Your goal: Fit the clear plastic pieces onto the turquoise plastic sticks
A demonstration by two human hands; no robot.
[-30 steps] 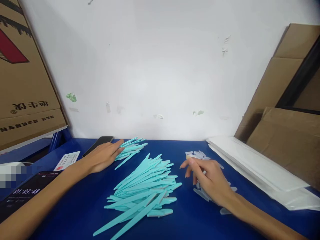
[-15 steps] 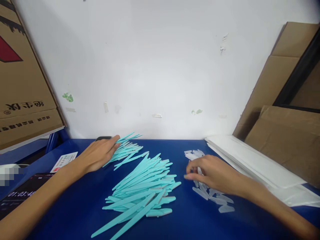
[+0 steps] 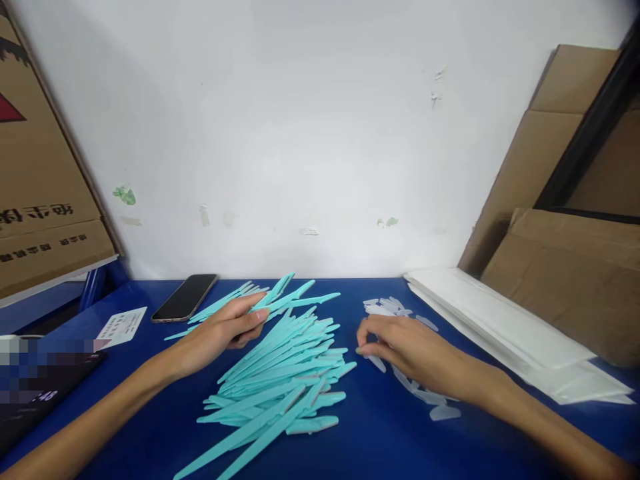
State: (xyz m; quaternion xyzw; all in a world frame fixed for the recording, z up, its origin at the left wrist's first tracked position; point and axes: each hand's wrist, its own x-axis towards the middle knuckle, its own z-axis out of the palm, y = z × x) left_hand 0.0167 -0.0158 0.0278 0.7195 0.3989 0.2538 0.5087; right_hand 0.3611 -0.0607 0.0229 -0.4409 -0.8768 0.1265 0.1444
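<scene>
My left hand (image 3: 220, 333) clamps a teal stick bunch (image 3: 295, 297) over the teal pile (image 3: 280, 387). My right hand (image 3: 405, 347) is pinched shut at the clear caps (image 3: 425, 395); can't tell if it holds one.

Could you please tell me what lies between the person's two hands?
In the head view, the loose pile of turquoise plastic sticks lies between the left hand, gripping a turquoise stick bundle, and the right hand.
</scene>
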